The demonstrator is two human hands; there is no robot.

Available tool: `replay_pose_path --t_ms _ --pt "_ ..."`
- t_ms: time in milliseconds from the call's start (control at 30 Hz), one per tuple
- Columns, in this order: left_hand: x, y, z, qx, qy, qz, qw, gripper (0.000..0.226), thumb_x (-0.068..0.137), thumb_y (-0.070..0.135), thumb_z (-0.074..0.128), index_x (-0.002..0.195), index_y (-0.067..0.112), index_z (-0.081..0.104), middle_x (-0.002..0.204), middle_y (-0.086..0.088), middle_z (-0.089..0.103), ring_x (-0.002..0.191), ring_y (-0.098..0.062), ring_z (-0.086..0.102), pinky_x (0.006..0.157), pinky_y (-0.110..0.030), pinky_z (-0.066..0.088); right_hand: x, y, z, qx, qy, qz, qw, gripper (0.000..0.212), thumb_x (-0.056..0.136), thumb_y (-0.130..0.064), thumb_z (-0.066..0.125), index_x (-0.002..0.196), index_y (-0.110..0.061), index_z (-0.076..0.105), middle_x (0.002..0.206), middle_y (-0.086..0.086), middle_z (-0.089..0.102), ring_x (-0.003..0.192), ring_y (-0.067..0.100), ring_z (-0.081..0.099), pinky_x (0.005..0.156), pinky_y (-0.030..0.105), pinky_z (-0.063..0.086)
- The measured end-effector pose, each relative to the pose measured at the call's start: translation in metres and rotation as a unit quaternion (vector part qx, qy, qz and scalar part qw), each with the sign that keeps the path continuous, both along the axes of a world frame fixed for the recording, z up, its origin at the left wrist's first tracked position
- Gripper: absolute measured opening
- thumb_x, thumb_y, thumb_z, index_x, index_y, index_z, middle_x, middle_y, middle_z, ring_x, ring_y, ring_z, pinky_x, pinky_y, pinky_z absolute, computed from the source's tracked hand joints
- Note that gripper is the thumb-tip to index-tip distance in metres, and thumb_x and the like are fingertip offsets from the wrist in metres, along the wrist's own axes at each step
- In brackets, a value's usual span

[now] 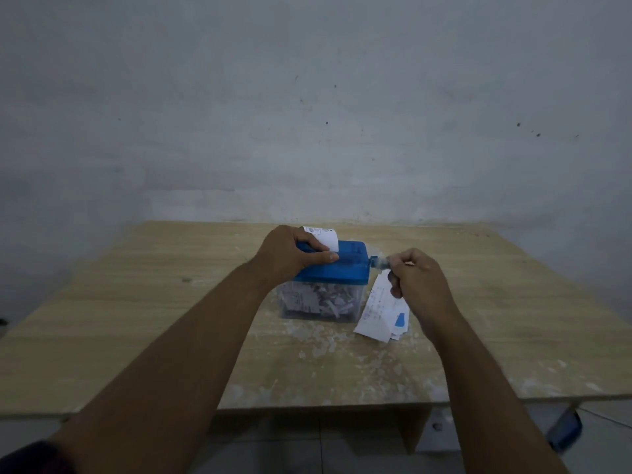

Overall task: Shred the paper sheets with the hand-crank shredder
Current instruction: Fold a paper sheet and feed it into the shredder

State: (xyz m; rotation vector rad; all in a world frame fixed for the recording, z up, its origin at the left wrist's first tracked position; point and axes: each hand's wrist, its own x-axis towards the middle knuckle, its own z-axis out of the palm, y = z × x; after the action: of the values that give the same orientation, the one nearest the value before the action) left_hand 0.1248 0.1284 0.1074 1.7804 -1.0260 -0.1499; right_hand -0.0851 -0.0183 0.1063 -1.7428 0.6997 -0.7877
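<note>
A small shredder with a blue lid (345, 265) and a clear bin (318, 302) full of paper strips stands mid-table. A white printed sheet (325, 237) sticks up out of the lid's slot. My left hand (290, 254) grips the lid's left end, thumb laid along the front and fingers by the sheet. My right hand (417, 278) pinches the blurred crank handle (379, 262) at the lid's right side. More paper sheets (383, 313) lie on the table just right of the bin, partly under my right hand.
The wooden table (136, 319) is dusted with white scraps (321, 347) in front of the shredder. A grey wall (307, 114) rises right behind the table's far edge. A blue object (566, 431) sits on the floor at the lower right.
</note>
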Motion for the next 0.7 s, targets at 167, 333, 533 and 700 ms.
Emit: replay_pose_path --t_ms 167,333,533,700 --pt "0.003 -0.001 0.000 0.010 0.007 -0.007 1.000 0.016 0.075 0.041 0.094 0.084 0.029 0.087 0.082 0.016 0.078 0.085 0.001 0.068 0.071 -0.016 0.046 0.019 -0.020 0.024 -0.056 -0.007 0.008 0.998 0.021 0.107 -0.029 0.057 0.102 -0.013 0.069 0.077 0.000 0.070 0.064 0.013 0.059 0.067 0.035 0.051" --pt "0.004 -0.001 -0.001 0.010 0.011 -0.002 1.000 0.020 0.070 0.047 0.094 0.082 0.033 0.087 0.085 0.017 0.078 0.088 -0.003 0.068 0.069 -0.017 0.047 0.052 -0.047 0.032 -0.103 0.031 0.001 0.994 0.037 0.106 -0.046 0.057 0.095 -0.012 0.066 0.084 0.002 0.073 0.071 0.021 0.064 0.081 0.045 0.058" --pt "0.005 -0.003 -0.006 0.005 0.001 0.013 1.000 0.034 0.061 0.053 0.098 0.083 0.031 0.086 0.101 0.015 0.076 0.093 -0.004 0.067 0.062 -0.007 0.046 0.078 -0.060 0.012 -0.078 0.064 0.013 0.995 0.037 0.108 -0.040 0.055 0.100 -0.004 0.063 0.093 0.010 0.071 0.082 0.025 0.067 0.078 0.040 0.061" --pt "0.003 -0.004 -0.008 0.001 0.001 0.015 1.000 0.034 0.061 0.052 0.098 0.083 0.030 0.085 0.104 0.013 0.076 0.092 -0.006 0.069 0.061 -0.009 0.048 0.077 -0.064 -0.007 -0.086 0.102 0.014 0.991 0.033 0.107 -0.035 0.056 0.096 -0.005 0.065 0.089 0.013 0.070 0.073 0.023 0.063 0.077 0.041 0.057"
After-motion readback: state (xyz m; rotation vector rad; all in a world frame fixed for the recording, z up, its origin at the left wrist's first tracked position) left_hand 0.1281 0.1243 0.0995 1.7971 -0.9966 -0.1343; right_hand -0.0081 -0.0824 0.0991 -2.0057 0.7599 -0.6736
